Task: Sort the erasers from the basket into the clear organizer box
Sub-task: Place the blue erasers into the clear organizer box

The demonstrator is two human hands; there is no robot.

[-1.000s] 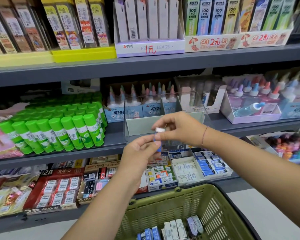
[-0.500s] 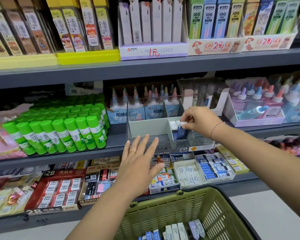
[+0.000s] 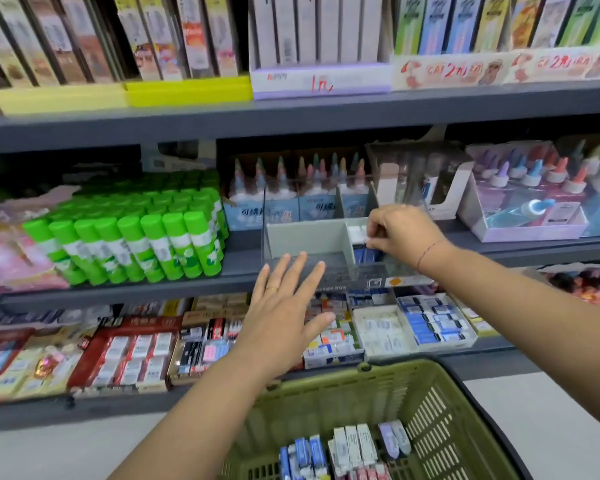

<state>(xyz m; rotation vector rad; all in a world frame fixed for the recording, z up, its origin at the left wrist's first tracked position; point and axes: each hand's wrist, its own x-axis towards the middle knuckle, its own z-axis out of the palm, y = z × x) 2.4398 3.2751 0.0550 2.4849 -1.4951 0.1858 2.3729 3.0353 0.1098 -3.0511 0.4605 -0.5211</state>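
right hand (image 3: 400, 237): fingers curled, pinched blue-sleeved eraser (image 3: 365, 254) in box's right cell
left hand (image 3: 288, 313): flat, fingers spread wide
box (image 3: 305, 237): clear plastic, grey dividers
basket (image 3: 437, 410): olive plastic lattice

You get bright, even light and soft shadows; motion blur smears the shelf (image 3: 291, 109) labels, and edges bow.

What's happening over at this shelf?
A person is filling a clear box on a shop shelf. The right hand reaches into its right compartment, fingers pinching a blue eraser. The left hand hovers open in front of the box. More erasers lie in the green basket below.
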